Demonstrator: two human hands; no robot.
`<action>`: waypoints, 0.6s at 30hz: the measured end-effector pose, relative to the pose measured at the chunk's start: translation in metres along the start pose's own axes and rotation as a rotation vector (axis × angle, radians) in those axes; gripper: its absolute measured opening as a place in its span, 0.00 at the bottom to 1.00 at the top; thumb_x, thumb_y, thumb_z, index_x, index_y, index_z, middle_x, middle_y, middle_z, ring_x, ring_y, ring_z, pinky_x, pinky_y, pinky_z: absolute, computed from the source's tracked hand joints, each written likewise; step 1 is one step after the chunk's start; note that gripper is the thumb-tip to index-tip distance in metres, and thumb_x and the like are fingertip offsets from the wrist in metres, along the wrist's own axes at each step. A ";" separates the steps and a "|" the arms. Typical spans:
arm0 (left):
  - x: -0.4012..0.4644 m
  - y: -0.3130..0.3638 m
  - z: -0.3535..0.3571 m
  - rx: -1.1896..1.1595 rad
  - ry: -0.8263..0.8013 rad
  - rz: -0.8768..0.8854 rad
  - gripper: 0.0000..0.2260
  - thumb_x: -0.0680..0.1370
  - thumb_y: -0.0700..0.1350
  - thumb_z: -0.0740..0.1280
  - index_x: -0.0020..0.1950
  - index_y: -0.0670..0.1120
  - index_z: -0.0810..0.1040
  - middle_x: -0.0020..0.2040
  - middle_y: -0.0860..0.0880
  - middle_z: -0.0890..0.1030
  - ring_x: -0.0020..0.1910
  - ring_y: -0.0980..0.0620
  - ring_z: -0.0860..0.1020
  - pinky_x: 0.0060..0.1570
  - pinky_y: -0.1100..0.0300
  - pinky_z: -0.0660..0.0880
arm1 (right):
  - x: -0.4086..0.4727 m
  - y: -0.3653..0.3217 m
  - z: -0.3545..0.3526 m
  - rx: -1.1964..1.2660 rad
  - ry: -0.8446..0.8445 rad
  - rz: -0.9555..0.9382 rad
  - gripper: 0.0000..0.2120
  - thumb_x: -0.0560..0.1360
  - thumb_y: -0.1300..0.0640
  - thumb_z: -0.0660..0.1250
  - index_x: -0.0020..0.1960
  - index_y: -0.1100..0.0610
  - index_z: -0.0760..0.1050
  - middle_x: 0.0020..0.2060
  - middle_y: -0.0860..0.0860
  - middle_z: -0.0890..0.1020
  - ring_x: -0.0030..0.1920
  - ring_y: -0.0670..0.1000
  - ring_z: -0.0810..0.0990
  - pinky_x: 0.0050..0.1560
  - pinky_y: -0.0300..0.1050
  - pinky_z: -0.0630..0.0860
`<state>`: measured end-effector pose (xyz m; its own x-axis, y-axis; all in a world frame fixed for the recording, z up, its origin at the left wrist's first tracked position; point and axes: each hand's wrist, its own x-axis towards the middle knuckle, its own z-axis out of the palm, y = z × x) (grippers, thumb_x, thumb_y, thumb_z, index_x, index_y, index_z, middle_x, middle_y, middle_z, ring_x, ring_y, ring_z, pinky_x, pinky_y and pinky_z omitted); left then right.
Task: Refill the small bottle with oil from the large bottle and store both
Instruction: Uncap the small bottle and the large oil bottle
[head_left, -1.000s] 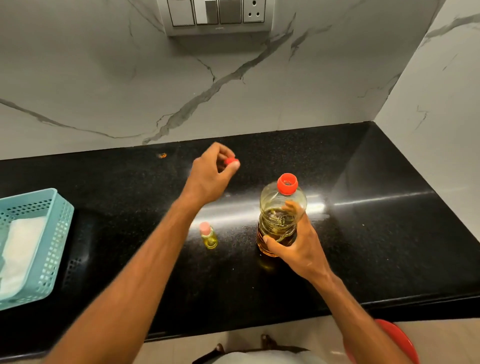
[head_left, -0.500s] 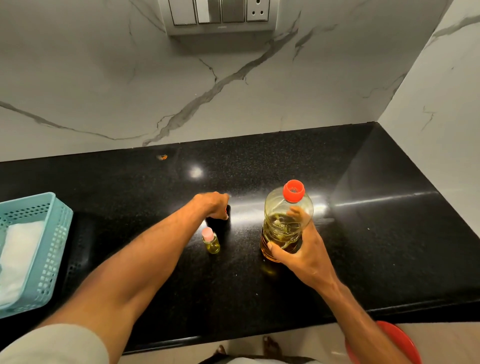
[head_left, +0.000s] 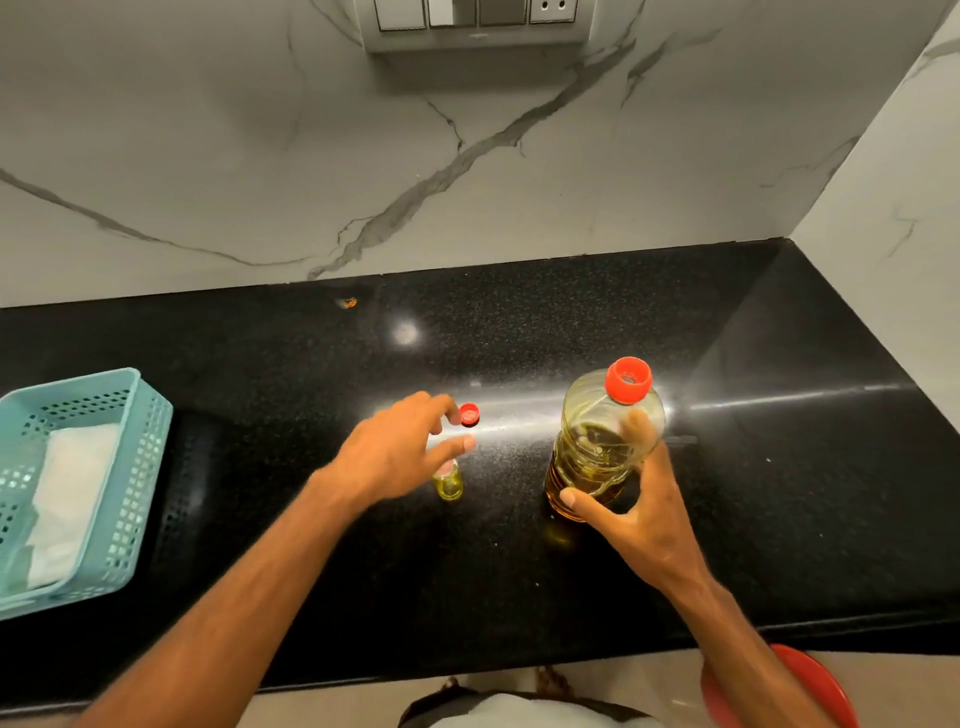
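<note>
Two bottles stood on the black counter (head_left: 519, 597), right of a teal basket (head_left: 130, 467) holding a white cloth (head_left: 72, 493). The left hand (head_left: 395, 457), fingers now loosely spread and gripping nothing, hovered over the small bottle (head_left: 449, 483), having just set down the little red cap (head_left: 469, 414) it pinched a second before, so the small bottle was probably uncapped and ready for filling, though blur hid its mouth. Further right, the right hand (head_left: 639, 514) kept its fingers wrapped around the large bottle (head_left: 602, 441), upright as earlier with its red cap (head_left: 628, 380) on.
</note>
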<state>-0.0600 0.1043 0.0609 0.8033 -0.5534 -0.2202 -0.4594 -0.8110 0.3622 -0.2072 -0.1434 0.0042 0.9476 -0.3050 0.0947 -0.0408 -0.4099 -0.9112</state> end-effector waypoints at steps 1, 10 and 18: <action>-0.010 0.002 0.002 0.018 0.019 0.011 0.17 0.74 0.68 0.61 0.57 0.61 0.70 0.51 0.59 0.72 0.43 0.58 0.73 0.42 0.55 0.71 | -0.006 0.002 -0.001 0.009 0.064 0.000 0.47 0.63 0.44 0.78 0.75 0.50 0.58 0.68 0.46 0.69 0.69 0.45 0.70 0.68 0.47 0.70; -0.032 0.005 0.029 -0.020 0.104 0.008 0.08 0.81 0.46 0.60 0.59 0.50 0.74 0.57 0.50 0.73 0.50 0.47 0.77 0.48 0.50 0.75 | -0.078 -0.012 0.033 -0.109 -0.096 -0.240 0.13 0.76 0.44 0.66 0.60 0.43 0.72 0.48 0.38 0.76 0.48 0.44 0.79 0.46 0.39 0.77; -0.055 0.024 0.004 -0.191 0.198 0.219 0.09 0.78 0.44 0.68 0.57 0.48 0.78 0.51 0.51 0.78 0.49 0.53 0.76 0.50 0.56 0.74 | -0.005 -0.044 0.108 0.001 -0.386 -0.070 0.27 0.76 0.47 0.68 0.72 0.44 0.63 0.64 0.40 0.74 0.64 0.40 0.73 0.62 0.40 0.72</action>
<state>-0.1173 0.1145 0.0782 0.7602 -0.6475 0.0542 -0.5645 -0.6169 0.5484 -0.1762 -0.0307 0.0002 0.9976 0.0698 -0.0010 0.0283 -0.4173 -0.9083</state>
